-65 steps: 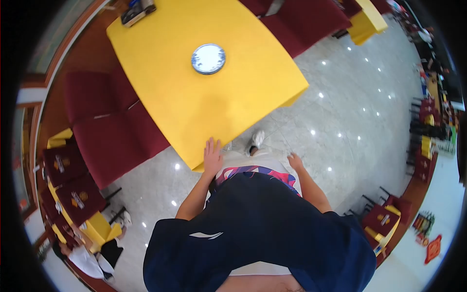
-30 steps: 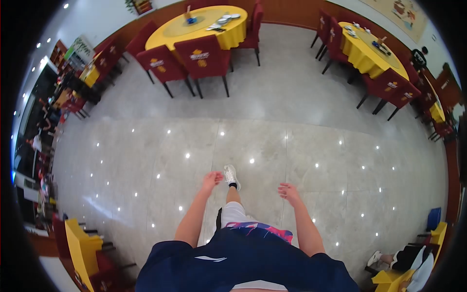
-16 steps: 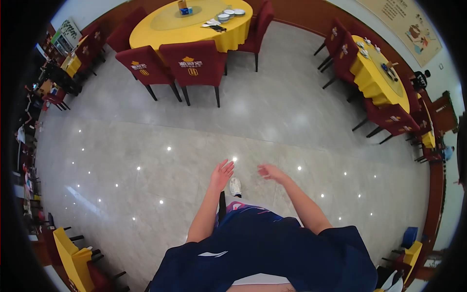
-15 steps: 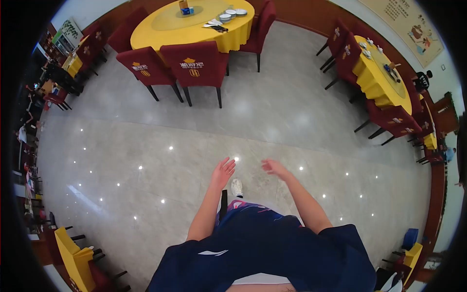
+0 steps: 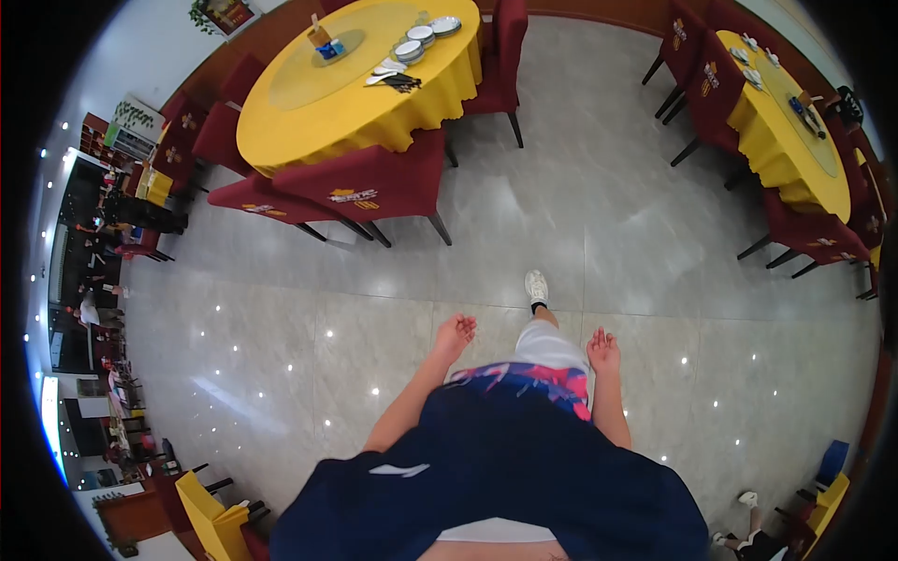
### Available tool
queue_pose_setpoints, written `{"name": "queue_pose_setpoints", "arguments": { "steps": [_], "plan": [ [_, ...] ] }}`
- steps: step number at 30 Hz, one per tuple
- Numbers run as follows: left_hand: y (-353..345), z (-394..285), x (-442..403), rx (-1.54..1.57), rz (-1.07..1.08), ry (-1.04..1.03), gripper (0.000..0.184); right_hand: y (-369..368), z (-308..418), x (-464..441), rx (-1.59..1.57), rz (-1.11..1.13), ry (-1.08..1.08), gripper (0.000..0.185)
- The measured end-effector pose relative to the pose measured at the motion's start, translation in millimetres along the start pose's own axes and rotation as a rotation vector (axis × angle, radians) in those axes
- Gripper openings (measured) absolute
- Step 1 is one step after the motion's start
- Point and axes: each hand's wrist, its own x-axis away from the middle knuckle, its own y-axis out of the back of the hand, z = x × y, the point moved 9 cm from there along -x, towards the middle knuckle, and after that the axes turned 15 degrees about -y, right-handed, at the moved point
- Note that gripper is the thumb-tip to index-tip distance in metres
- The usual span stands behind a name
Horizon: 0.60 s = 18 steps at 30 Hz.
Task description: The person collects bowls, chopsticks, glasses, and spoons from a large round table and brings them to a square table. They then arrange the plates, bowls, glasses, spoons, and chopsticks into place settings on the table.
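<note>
My left hand (image 5: 456, 338) hangs in the air in front of my body with loosely bent fingers and nothing in it. On the other side of my striding leg, my right hand (image 5: 603, 350) is held palm up, its fingers slightly curled and also without an object. Neither hand touches anything. A white shoe (image 5: 536, 287) is out ahead on the tiled floor (image 5: 505, 252). Nearest in front stand maroon covered chairs (image 5: 398, 182) at a round table with a yellow cloth (image 5: 374, 122). Stacked plates (image 5: 410, 51) and dark-handled utensils (image 5: 400, 82) lie on that table.
Another yellow-clothed table (image 5: 795, 178) with maroon chairs stands at the right. A yellow-covered chair (image 5: 210, 514) is at lower left, a blue bin (image 5: 832, 462) at lower right. A person's legs (image 5: 748, 538) show at the bottom right; a dark-clothed person (image 5: 150, 215) is at far left.
My body has moved forward, so the round table and chairs are closer. My hands have lowered and spread apart, and a leg has swung ahead. A person's legs have appeared at bottom right.
</note>
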Motion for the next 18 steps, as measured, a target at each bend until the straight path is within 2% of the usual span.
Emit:
{"name": "queue_pose_setpoints", "arguments": {
  "steps": [3,7,10,12,14,18],
  "plan": [
    [-31.1,-22.9,-74.0,0.137,-0.123,-0.004,0.017,-72.6,45.6,-49.4,-0.072,-0.056,0.029,0.028],
    [-142.2,-139.0,-161.9,-0.157,0.030,-0.224,0.026,-245.0,92.6,-122.0,0.220,0.093,0.004,0.025],
    [-203.2,-214.5,-212.5,-0.201,0.033,-0.351,0.036,-362.1,115.6,-172.5,0.412,0.157,-0.042,0.027],
    [-221.0,-237.7,-239.3,-0.160,-0.004,-0.375,0.037,-435.8,121.1,-192.0,0.482,0.179,-0.063,0.027],
    [-231.9,-249.3,-265.8,-0.147,-0.015,-0.353,0.037,-505.3,122.5,-204.2,0.598,0.218,0.002,0.026],
    [-212.8,-243.5,-323.9,-0.069,-0.096,-0.247,0.038,-561.8,105.9,-251.7,0.573,0.217,-0.032,0.025]
  ]
}}
